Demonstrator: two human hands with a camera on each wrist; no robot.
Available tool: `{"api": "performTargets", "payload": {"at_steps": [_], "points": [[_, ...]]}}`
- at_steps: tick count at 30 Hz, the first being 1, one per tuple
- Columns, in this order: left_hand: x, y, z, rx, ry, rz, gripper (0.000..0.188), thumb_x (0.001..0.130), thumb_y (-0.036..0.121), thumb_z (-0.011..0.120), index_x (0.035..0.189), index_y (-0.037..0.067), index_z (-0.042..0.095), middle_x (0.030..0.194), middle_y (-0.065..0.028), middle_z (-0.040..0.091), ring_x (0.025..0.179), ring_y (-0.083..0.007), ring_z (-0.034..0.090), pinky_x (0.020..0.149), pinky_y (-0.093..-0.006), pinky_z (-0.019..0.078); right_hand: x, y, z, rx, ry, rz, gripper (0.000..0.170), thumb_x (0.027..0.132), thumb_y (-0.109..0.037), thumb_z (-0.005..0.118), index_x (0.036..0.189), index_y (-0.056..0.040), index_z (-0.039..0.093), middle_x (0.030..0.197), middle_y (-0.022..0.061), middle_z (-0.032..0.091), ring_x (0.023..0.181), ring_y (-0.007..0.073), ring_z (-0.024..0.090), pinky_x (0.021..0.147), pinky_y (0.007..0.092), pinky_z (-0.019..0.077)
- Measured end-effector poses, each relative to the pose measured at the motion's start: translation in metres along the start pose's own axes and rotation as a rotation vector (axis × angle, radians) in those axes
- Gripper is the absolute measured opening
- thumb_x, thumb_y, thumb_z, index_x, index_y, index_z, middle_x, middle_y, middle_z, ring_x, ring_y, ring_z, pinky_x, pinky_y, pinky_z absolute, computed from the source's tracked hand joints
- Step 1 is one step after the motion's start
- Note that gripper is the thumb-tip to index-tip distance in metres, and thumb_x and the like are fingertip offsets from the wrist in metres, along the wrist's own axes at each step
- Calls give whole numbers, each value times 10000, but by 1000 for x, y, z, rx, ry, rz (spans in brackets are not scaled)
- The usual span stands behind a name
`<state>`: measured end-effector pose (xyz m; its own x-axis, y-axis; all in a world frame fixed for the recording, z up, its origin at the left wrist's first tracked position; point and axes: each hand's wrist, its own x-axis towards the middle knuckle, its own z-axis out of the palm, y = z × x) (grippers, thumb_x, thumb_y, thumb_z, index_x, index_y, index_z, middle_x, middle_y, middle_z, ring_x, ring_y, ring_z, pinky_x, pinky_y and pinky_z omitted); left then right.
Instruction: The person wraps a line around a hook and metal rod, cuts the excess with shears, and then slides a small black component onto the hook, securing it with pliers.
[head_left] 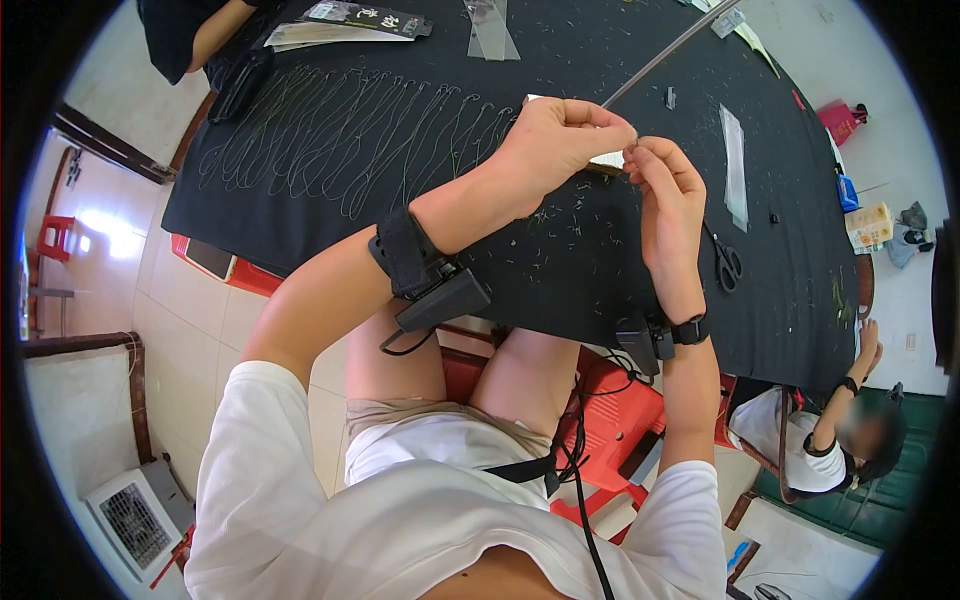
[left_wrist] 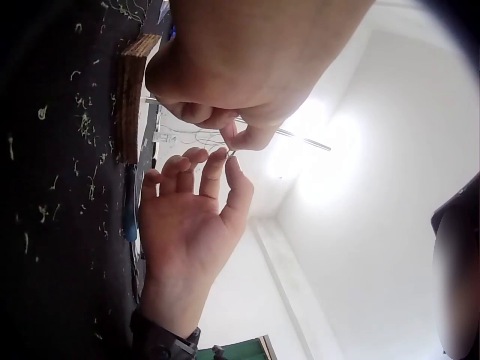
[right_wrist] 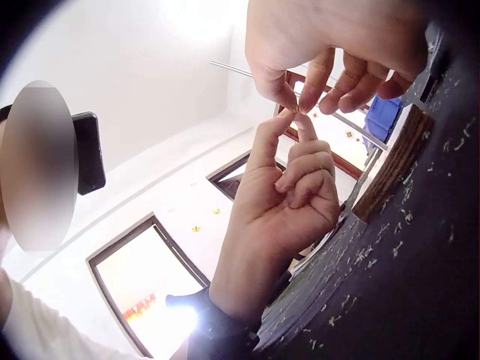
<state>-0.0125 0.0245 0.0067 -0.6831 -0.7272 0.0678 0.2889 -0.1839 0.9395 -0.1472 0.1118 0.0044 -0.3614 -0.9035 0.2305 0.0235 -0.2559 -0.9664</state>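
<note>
My left hand (head_left: 555, 145) and right hand (head_left: 672, 205) meet at the fingertips above the black-covered table. Thumb and forefinger of each pinch a tiny thin piece (left_wrist: 231, 153) between them; it is too small to make out its kind. In the right wrist view the left hand (right_wrist: 281, 195) has its other fingers curled toward the palm, while the right hand (right_wrist: 337, 45) has them loosely bent. Below the hands sits a wooden block (right_wrist: 397, 165) with layered sides and a white top. A thin metal rod (head_left: 670, 55) slants up from behind the left hand.
Several thin dark cord loops (head_left: 340, 130) lie in a row at left. Black-handled scissors (head_left: 728, 265) and a clear plastic strip (head_left: 735, 170) are at right, with cord scraps (head_left: 540, 245) near the block. Packets (head_left: 345, 28) lie at the far side. Another person (head_left: 825, 440) sits at right.
</note>
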Motion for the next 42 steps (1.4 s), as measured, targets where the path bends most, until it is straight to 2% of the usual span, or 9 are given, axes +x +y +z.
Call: {"api": "performTargets", "payload": {"at_steps": [13, 21, 27, 33, 40, 42], "points": [[-2, 0, 0, -7, -2, -1, 254, 793, 224, 674, 926, 8, 656, 760, -7, 595, 599, -21, 463, 495, -164, 309, -2, -2, 5, -65, -8, -88, 109, 804, -33, 624, 913, -25, 613, 849, 14, 602, 790, 70, 545, 728, 204, 421], [-2, 0, -1, -5, -18, 6, 257, 793, 224, 674, 930, 8, 656, 759, -9, 596, 598, -23, 462, 493, -165, 308, -2, -1, 6, -83, 30, -118, 91, 797, -38, 642, 886, -28, 623, 807, -3, 595, 711, 47, 502, 638, 181, 386], [-1, 0, -1, -19, -33, 7, 254, 793, 230, 675, 929, 16, 658, 745, -5, 590, 585, -21, 452, 484, -170, 298, -2, -1, 5, -127, 42, -139, 89, 795, -43, 643, 883, -34, 633, 804, -5, 596, 711, 45, 496, 618, 178, 377], [-1, 0, 0, -34, -33, -10, 246, 794, 219, 673, 932, 16, 661, 728, -4, 590, 544, -12, 418, 459, -162, 272, 1, 4, -1, -239, 61, -210, 93, 784, -51, 645, 875, -37, 641, 815, -4, 611, 743, 56, 516, 651, 204, 365], [-2, 1, 1, 25, -54, -36, 241, 785, 204, 680, 918, 4, 663, 713, -3, 591, 515, -1, 392, 434, -158, 254, 1, 3, -2, -239, 73, -205, 86, 775, -52, 637, 860, -40, 643, 809, -9, 615, 748, 61, 524, 671, 211, 358], [-2, 1, 0, 30, -51, -35, 236, 783, 201, 681, 912, 5, 664, 710, -1, 590, 513, 0, 391, 435, -157, 254, 2, 3, -4, -327, 76, -237, 75, 765, -55, 637, 838, -37, 641, 802, -14, 611, 743, 59, 518, 677, 215, 360]]}}
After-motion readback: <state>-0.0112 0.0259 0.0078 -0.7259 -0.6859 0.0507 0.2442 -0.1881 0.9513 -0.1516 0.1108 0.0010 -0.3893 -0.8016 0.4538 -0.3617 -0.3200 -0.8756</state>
